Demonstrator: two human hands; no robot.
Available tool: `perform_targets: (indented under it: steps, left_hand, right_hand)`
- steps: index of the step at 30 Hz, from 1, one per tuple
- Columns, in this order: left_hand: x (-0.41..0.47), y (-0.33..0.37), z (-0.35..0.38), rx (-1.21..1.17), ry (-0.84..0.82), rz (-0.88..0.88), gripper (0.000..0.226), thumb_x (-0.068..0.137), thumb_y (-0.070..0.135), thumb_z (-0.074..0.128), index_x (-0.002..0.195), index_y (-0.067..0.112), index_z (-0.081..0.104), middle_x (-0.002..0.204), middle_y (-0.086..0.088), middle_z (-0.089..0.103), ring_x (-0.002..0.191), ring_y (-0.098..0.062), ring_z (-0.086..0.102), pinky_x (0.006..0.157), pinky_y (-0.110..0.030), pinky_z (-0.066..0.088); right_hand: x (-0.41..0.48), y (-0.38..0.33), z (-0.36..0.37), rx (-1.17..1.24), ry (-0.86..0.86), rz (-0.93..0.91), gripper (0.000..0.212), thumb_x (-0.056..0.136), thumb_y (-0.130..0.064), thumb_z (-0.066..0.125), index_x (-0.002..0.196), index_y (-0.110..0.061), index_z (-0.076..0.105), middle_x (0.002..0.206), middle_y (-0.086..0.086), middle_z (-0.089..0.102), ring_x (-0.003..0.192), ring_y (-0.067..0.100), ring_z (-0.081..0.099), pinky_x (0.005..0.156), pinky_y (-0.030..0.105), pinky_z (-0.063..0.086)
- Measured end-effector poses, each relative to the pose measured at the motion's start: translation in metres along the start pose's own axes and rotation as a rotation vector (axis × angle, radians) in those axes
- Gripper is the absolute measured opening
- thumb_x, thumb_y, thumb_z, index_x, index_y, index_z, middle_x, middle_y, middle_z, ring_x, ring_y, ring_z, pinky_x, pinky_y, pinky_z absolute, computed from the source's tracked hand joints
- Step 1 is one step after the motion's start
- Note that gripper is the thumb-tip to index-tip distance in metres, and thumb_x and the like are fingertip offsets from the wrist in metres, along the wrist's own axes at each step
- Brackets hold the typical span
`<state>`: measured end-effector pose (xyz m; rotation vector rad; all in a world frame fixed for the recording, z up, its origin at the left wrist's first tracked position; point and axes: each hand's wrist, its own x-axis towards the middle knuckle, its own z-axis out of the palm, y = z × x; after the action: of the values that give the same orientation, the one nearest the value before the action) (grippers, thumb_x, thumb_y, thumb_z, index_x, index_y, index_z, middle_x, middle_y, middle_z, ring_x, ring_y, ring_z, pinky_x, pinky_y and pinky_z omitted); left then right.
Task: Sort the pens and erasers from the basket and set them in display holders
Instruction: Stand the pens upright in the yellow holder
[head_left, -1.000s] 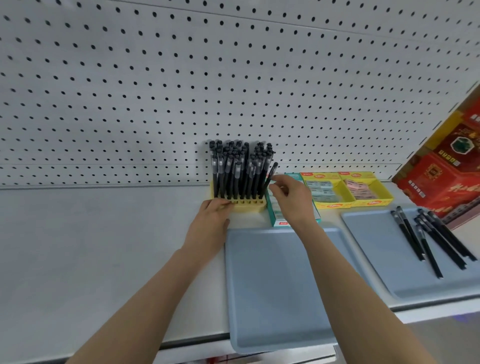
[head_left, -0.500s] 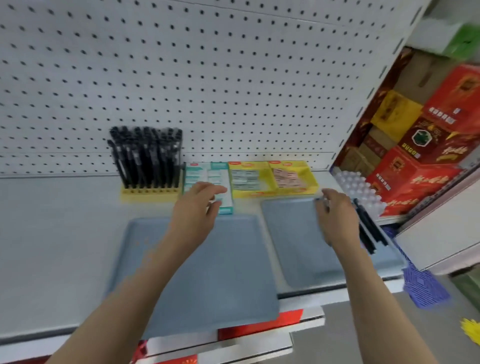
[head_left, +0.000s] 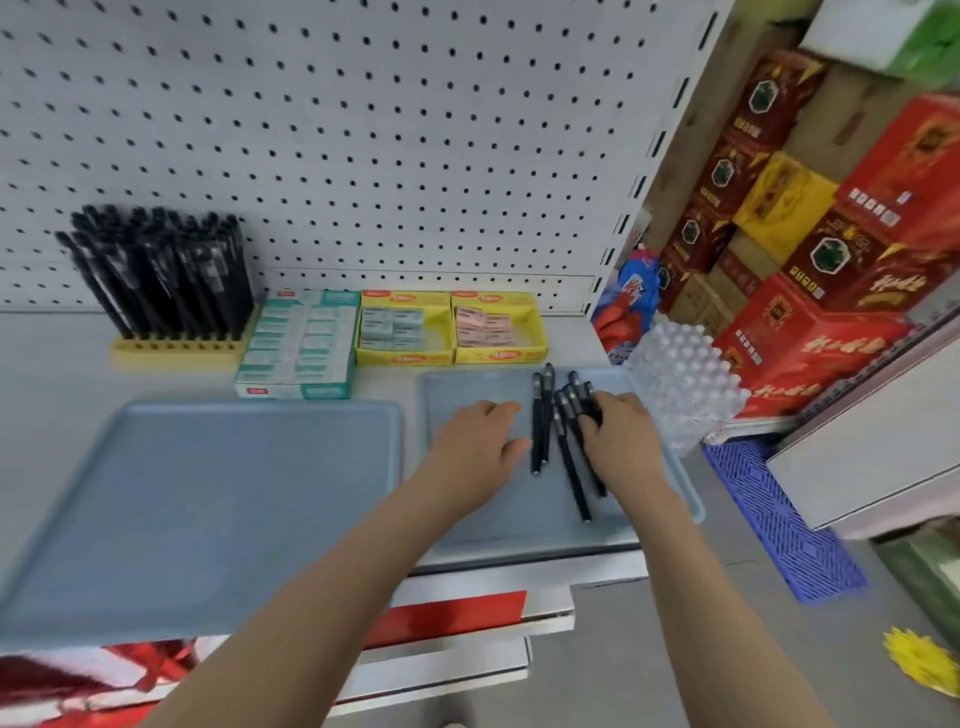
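Pens (head_left: 161, 270) standing in the yellow holder (head_left: 176, 347) far left; left grip (head_left: 478, 447) spread flat on the tray (head_left: 467, 389), just beside loose pens (head_left: 538, 431) — likely light, stiff, slick, apt to roll, best pinched mid-barrel; right grip (head_left: 626, 441) curled over their capped ends.

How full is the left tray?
Empty: the left tray shows only bare blue surface. The loose pens lie in the right tray.

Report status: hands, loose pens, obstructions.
Left hand open on right tray. Right hand grips loose pens. Path to pen holder unobstructed.
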<state>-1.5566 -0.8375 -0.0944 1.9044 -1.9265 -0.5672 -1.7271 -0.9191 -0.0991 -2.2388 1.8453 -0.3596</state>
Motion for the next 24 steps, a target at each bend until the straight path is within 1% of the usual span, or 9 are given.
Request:
perform_targets:
  steps: [4, 6, 8, 11, 13, 17, 20, 22, 24]
  left_hand:
    - [0.005, 0.006, 0.004, 0.078, 0.044, -0.037, 0.057, 0.098, 0.048, 0.045, 0.138, 0.009, 0.043, 0.125, -0.015, 0.057, 0.113, -0.034, 0.05, 0.095, -0.037, 0.035]
    - [0.007, 0.006, 0.005, 0.112, 0.069, -0.067, 0.063, 0.093, 0.058, 0.047, 0.134, 0.011, 0.043, 0.122, -0.012, 0.057, 0.111, -0.032, 0.05, 0.096, -0.037, 0.036]
    - [0.009, 0.006, 0.007, 0.169, 0.072, -0.113, 0.077, 0.086, 0.066, 0.05, 0.137, 0.009, 0.039, 0.128, -0.012, 0.053, 0.115, -0.031, 0.046, 0.099, -0.038, 0.036]
    - [0.01, 0.013, 0.011, 0.254, 0.077, -0.209, 0.104, 0.076, 0.079, 0.051, 0.147, 0.007, 0.026, 0.139, -0.013, 0.043, 0.125, -0.034, 0.038, 0.102, -0.042, 0.035]
    - [0.014, 0.02, 0.015, 0.293, 0.093, -0.252, 0.108, 0.075, 0.078, 0.053, 0.148, 0.005, 0.022, 0.139, -0.015, 0.04, 0.125, -0.036, 0.036, 0.102, -0.044, 0.035]
    - [0.024, 0.03, 0.012, 0.329, 0.087, -0.316, 0.086, 0.085, 0.045, 0.061, 0.145, 0.0, 0.021, 0.134, -0.018, 0.04, 0.119, -0.036, 0.041, 0.096, -0.041, 0.04]
    - [0.024, 0.024, 0.006, 0.442, 0.066, -0.329, 0.05, 0.091, 0.02, 0.055, 0.133, 0.001, 0.035, 0.125, -0.016, 0.048, 0.111, -0.032, 0.051, 0.086, -0.034, 0.044]
    - [0.021, 0.018, 0.004, 0.445, 0.043, -0.299, 0.033, 0.094, 0.01, 0.048, 0.125, 0.004, 0.042, 0.122, -0.014, 0.051, 0.108, -0.029, 0.053, 0.078, -0.03, 0.039]
    - [0.017, 0.016, 0.001, 0.393, 0.056, -0.282, 0.027, 0.096, 0.006, 0.042, 0.123, 0.005, 0.042, 0.121, -0.014, 0.051, 0.107, -0.029, 0.053, 0.073, -0.029, 0.034]
  right_hand:
    - [0.0, -0.021, 0.004, 0.133, -0.103, -0.078, 0.027, 0.093, -0.015, 0.058, 0.12, -0.011, 0.063, 0.115, 0.014, 0.059, 0.104, 0.033, 0.06, 0.089, 0.035, 0.044]
    - [0.001, -0.027, 0.002, 0.205, -0.146, -0.11, 0.036, 0.088, -0.01, 0.063, 0.123, -0.016, 0.063, 0.115, 0.009, 0.064, 0.103, 0.027, 0.063, 0.089, 0.032, 0.046]
    - [0.005, -0.026, -0.002, 0.277, -0.178, -0.114, 0.043, 0.082, -0.007, 0.067, 0.122, -0.022, 0.063, 0.106, 0.003, 0.068, 0.095, 0.022, 0.066, 0.086, 0.03, 0.048]
    - [0.013, -0.021, -0.011, 0.277, -0.213, -0.105, 0.047, 0.076, -0.001, 0.064, 0.116, -0.027, 0.061, 0.094, -0.004, 0.068, 0.086, 0.02, 0.065, 0.08, 0.032, 0.053]
    - [0.017, -0.017, -0.015, 0.263, -0.222, -0.093, 0.046, 0.075, -0.002, 0.063, 0.113, -0.027, 0.06, 0.088, -0.006, 0.066, 0.087, 0.02, 0.064, 0.079, 0.032, 0.052]
    - [0.02, -0.009, -0.019, 0.148, -0.23, -0.042, 0.036, 0.077, -0.009, 0.065, 0.111, -0.023, 0.062, 0.09, -0.002, 0.068, 0.096, 0.021, 0.062, 0.076, 0.029, 0.046]
    - [0.019, -0.009, -0.019, 0.046, -0.248, -0.042, 0.031, 0.078, -0.013, 0.064, 0.109, -0.016, 0.065, 0.103, 0.006, 0.068, 0.102, 0.027, 0.06, 0.077, 0.03, 0.044]
    - [0.016, -0.013, -0.019, 0.002, -0.247, -0.057, 0.027, 0.079, -0.013, 0.063, 0.105, -0.008, 0.066, 0.103, 0.01, 0.068, 0.098, 0.03, 0.06, 0.073, 0.032, 0.044]
    - [0.014, -0.018, -0.02, -0.005, -0.23, -0.064, 0.024, 0.078, -0.013, 0.061, 0.098, -0.001, 0.067, 0.096, 0.015, 0.069, 0.089, 0.032, 0.062, 0.064, 0.032, 0.041]
